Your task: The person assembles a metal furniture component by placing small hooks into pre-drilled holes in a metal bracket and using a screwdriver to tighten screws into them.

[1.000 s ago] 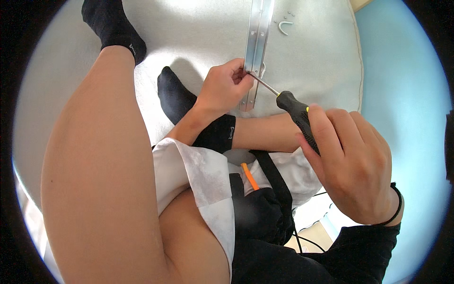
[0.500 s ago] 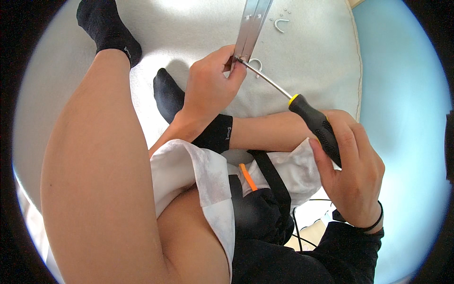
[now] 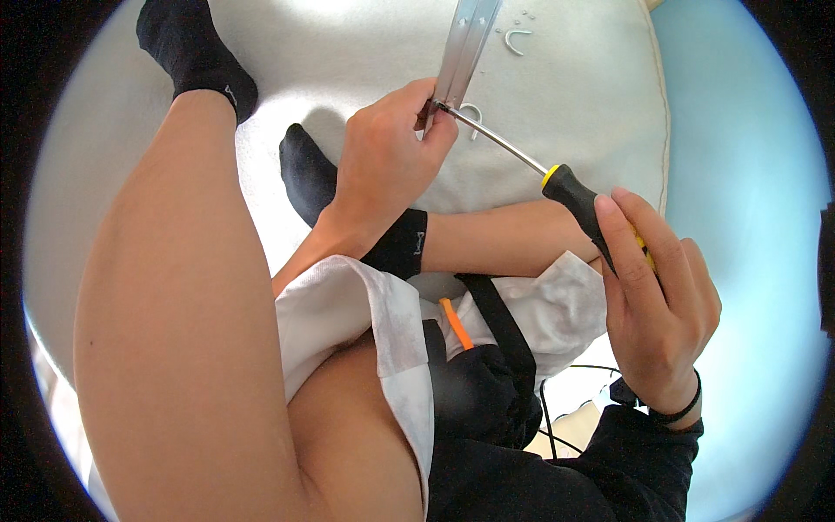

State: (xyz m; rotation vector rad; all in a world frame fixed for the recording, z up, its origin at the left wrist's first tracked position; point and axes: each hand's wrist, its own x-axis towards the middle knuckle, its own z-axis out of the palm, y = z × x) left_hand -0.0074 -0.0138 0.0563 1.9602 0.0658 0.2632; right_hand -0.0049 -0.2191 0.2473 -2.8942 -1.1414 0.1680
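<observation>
My left hand (image 3: 390, 143) is closed around the lower end of a silvery metal rail (image 3: 467, 52), which leans up out of the top of the view. In my right hand (image 3: 661, 296) is a screwdriver (image 3: 576, 198) with a black handle and a yellow collar. Its steel shaft slants up and left, and the tip meets the rail beside my left thumb. What sits under the tip is too small to make out. A white J-shaped hook (image 3: 474, 120) shows just right of the rail's end, partly behind the screwdriver shaft.
On the pale padded surface (image 3: 574, 113), another hook (image 3: 518, 42) lies beside several tiny screws (image 3: 527, 17). A light blue surface (image 3: 739, 157) borders it on the right. My legs and black socks (image 3: 204, 52) take up the left and middle. Black cables (image 3: 546, 418) run below.
My right hand has turned on the screwdriver handle and shifted slightly right, with its fingers now lying along the handle. My left hand and the rail have barely moved.
</observation>
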